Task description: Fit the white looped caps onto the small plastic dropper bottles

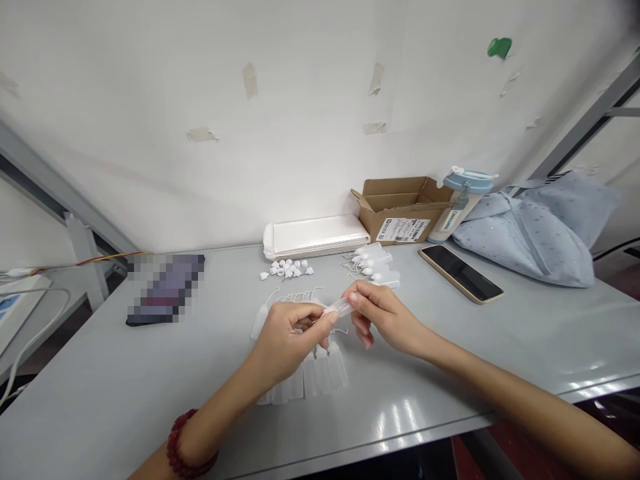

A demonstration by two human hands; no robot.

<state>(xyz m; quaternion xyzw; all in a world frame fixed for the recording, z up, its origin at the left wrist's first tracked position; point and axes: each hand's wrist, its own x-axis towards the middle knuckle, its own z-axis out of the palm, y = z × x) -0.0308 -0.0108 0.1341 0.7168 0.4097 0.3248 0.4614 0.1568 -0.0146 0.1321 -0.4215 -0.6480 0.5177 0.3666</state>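
Note:
A small translucent plastic bottle is held a little above the table between my two hands. My left hand pinches its near end between thumb and fingers. My right hand grips the other end with thumb and forefinger, partly covering it. Beneath my hands lie several clear bottles in a row, some hidden by my left hand. More with thin curved tips lie behind them. Small white caps sit in a loose pile farther back. To their right rests a group of bottles with white tops.
Against the wall lie a flat white stack and an open cardboard box. A blue-lidded cup, a light blue cloth bag and a phone are at right. A pixelated dark object lies at left on the grey table.

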